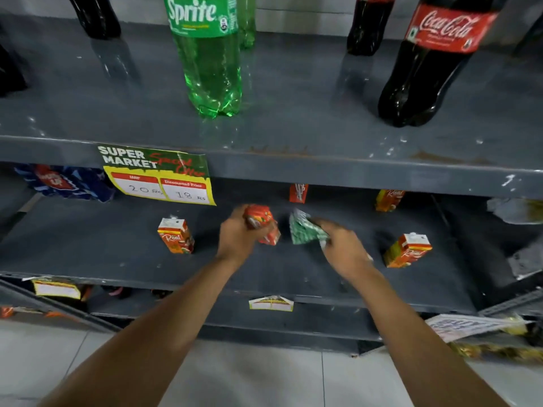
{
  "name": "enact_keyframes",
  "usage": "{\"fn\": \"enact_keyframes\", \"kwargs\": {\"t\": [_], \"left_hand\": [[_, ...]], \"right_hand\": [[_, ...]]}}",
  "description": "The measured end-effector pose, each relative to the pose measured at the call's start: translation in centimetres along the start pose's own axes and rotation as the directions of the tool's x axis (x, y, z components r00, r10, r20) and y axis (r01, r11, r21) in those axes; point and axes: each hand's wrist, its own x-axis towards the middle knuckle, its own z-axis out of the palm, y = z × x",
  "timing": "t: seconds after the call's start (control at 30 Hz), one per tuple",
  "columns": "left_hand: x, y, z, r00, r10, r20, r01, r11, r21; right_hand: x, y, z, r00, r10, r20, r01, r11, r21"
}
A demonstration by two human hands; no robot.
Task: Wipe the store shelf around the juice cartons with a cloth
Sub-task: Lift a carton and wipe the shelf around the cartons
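On the grey middle shelf (pixel 123 254) stand several small orange juice cartons. My left hand (pixel 239 235) grips one carton (pixel 264 224) and holds it tilted just above the shelf's middle. Right beside it, my right hand (pixel 342 248) clutches a bunched green-and-white cloth (pixel 304 229) against the shelf surface. Other cartons stand at the left (pixel 175 236), at the right (pixel 407 250), at the back middle (pixel 298 193) and at the back right (pixel 388 200).
The upper shelf (pixel 293 133) carries a green Sprite bottle (pixel 211 69), a Coca-Cola bottle (pixel 423 71) and more dark bottles behind. A supermarket price tag (pixel 158 174) hangs from its front edge. Blue packets (pixel 64 182) lie at the back left. White floor tiles lie below.
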Motion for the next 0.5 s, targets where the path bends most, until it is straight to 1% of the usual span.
{"fn": "enact_keyframes", "kwargs": {"t": [0.03, 0.1, 0.17, 0.2, 0.27, 0.3, 0.37, 0.47, 0.5], "left_hand": [[0.0, 0.8, 0.4, 0.998, 0.007, -0.055, -0.008, 1.0, -0.012], [0.4, 2.5, 1.6, 0.99, 0.018, -0.143, -0.022, 1.0, -0.022], [1.0, 4.1, 3.2, 0.981, -0.001, -0.195, -0.001, 1.0, -0.014], [1.3, 4.6, 4.0, 0.979, -0.014, -0.204, 0.013, 1.0, -0.009], [1.5, 5.2, 5.6, 0.98, -0.022, -0.197, 0.021, 1.0, -0.009], [1.5, 5.4, 6.4, 0.984, -0.016, -0.178, 0.015, 1.0, -0.005], [1.2, 6.1, 8.3, 0.993, 0.0, -0.122, 0.001, 1.0, 0.006], [0.7, 7.0, 11.4, 0.999, 0.021, -0.047, -0.02, 1.0, 0.004], [0.5, 7.2, 12.2, 0.999, 0.025, -0.025, -0.025, 1.0, 0.002]], "right_hand": [[1.8, -0.3, -0.4, 1.0, -0.025, 0.015, 0.025, 0.999, -0.04], [4.9, -0.7, -1.3, 0.995, -0.052, 0.089, 0.065, 0.986, -0.151], [7.3, 0.0, -1.7, 0.979, -0.073, 0.189, 0.117, 0.966, -0.232], [8.2, 0.9, -1.6, 0.964, -0.079, 0.253, 0.143, 0.959, -0.245], [8.7, 3.3, -1.4, 0.93, -0.072, 0.361, 0.158, 0.964, -0.214], [8.4, 4.8, -1.3, 0.924, -0.049, 0.378, 0.122, 0.977, -0.173], [7.9, 7.1, -2.3, 0.912, -0.02, 0.409, 0.038, 0.999, -0.037], [6.7, 9.9, -4.7, 0.883, 0.02, 0.469, -0.136, 0.967, 0.215], [6.3, 10.2, -5.4, 0.869, -0.019, 0.494, -0.095, 0.974, 0.204]]}}
